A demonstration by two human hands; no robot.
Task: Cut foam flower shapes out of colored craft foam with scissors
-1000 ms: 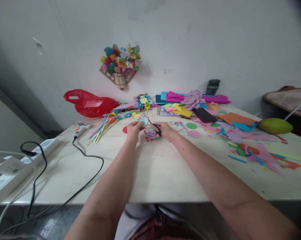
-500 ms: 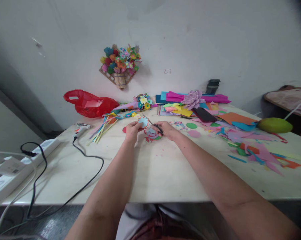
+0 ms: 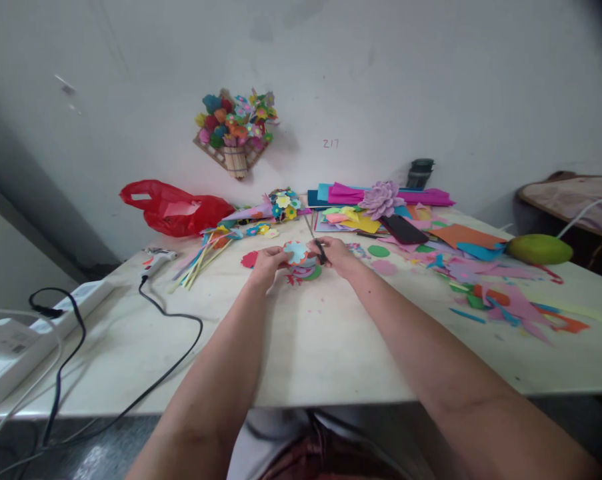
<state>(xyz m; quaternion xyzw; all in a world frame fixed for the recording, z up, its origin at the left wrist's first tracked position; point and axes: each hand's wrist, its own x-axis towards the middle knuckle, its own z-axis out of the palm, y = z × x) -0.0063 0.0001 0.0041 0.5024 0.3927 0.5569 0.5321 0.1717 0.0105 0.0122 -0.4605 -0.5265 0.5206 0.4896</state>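
Note:
Between my hands is a light blue flower-shaped cutout (image 3: 296,251) with an orange-red scalloped edge. My left hand (image 3: 271,262) pinches its left side. In my right hand (image 3: 335,253) is a pair of scissors (image 3: 320,251) with black handles, its thin blades pointing up and away from me, clear of the cutout. The thumb and fingertips of that hand reach the cutout's right edge. Just below lie a lilac and green round pile (image 3: 311,272) and small red scraps (image 3: 294,281), partly hidden. A red cutout (image 3: 249,259) lies beside my left hand.
A glue gun (image 3: 155,261) with a black cord and a power strip (image 3: 75,300) are at left. A red plastic bag (image 3: 175,210), paper strips (image 3: 208,257) and a flower bunch (image 3: 284,204) lie behind. Foam scraps (image 3: 515,303), a phone (image 3: 405,229) and a green mango-like object (image 3: 541,249) are at right.
The cutout has moved right and turned more face-on. The scissors have swung upright, off its edge, and my right fingers now touch the cutout. The view has shifted slightly.

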